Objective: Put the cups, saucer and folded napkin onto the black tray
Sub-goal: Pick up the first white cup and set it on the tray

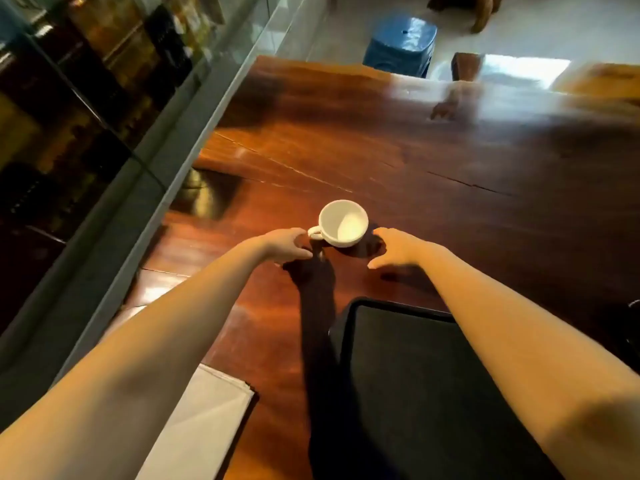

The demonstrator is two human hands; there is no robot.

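Observation:
A white cup (344, 223) stands upright and empty on the wooden table (450, 161), its handle pointing left. My left hand (289, 245) reaches in from the left, fingers spread, fingertips just beside the handle. My right hand (393, 247) is open to the right of the cup, close to it but apart. The black tray (415, 393) lies nearer to me, under my right forearm, with nothing on it. A folded white napkin (201, 427) lies at the lower left, partly hidden by my left forearm. No saucer or second cup shows.
A glass wall with a grey sill (166, 161) runs along the table's left edge. Beyond the far edge stands a blue stool (400, 45). A dark object (633, 323) is cut off at the right edge.

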